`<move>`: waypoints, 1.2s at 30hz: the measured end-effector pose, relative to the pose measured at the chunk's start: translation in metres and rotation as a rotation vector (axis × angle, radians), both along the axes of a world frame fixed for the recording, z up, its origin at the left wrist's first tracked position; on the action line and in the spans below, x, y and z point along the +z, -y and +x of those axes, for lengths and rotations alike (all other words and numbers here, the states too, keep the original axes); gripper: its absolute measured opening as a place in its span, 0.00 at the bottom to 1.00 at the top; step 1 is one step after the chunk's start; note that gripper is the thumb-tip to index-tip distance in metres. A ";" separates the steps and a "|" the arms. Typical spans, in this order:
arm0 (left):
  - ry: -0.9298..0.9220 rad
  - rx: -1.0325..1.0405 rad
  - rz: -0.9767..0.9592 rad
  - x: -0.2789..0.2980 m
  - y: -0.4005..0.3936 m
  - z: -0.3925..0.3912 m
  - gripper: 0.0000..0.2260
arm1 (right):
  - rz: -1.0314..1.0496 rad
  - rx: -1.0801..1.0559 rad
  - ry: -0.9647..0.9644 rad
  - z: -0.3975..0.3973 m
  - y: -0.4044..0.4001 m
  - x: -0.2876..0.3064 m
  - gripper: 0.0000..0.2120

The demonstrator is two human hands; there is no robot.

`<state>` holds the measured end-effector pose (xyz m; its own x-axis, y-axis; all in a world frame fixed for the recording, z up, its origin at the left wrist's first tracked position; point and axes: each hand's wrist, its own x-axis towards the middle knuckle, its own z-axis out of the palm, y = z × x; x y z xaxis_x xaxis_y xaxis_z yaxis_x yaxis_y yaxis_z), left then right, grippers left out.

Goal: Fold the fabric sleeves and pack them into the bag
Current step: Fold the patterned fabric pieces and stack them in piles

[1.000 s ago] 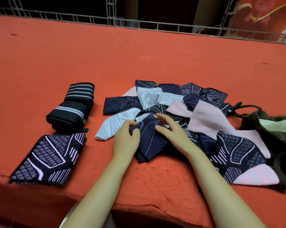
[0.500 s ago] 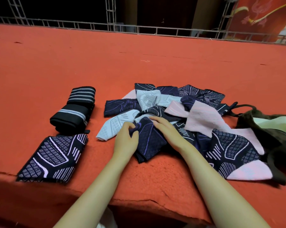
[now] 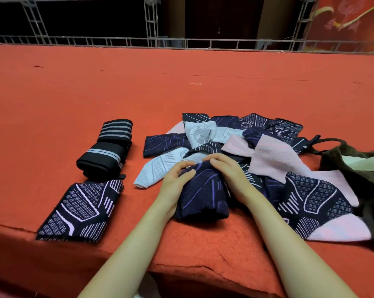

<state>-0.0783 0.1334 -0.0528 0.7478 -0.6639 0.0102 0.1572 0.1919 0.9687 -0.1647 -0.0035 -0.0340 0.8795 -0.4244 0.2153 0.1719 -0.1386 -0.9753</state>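
Observation:
A dark navy sleeve with purple lines [image 3: 203,194] lies at the near edge of a heap of sleeves [image 3: 265,147] in navy, pale blue and pink. My left hand [image 3: 175,179] grips its left side, thumb on top. On its right side my right hand [image 3: 229,171] holds the upper edge with curled fingers. A folded navy patterned sleeve [image 3: 82,209] lies flat at the near left. Behind it sit two folded black striped sleeves [image 3: 108,151]. The dark olive bag [image 3: 358,168] lies open at the right, with a pale lining showing.
Everything rests on a red felt-covered platform [image 3: 181,87] whose front edge runs just under my forearms. A metal truss railing [image 3: 181,43] borders the far side. A red banner [image 3: 345,20] hangs at the top right.
Both hands drew the navy sleeve toward me out of the heap. It now lies bunched lengthwise between them, and my right hand has closed on its top edge.

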 end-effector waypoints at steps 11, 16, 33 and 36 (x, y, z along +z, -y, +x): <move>0.576 0.257 0.217 -0.007 0.001 0.004 0.08 | -0.229 -0.105 -0.055 -0.019 0.001 0.003 0.07; 0.751 0.266 0.315 -0.011 0.007 0.003 0.08 | -0.719 -0.401 -0.179 -0.016 0.004 -0.006 0.02; 0.783 0.297 0.519 -0.013 -0.010 0.004 0.13 | -1.115 -0.278 -0.571 -0.060 -0.042 -0.030 0.32; 0.833 0.302 0.576 -0.011 -0.009 0.002 0.14 | -1.024 -0.311 -0.627 -0.055 -0.047 -0.030 0.31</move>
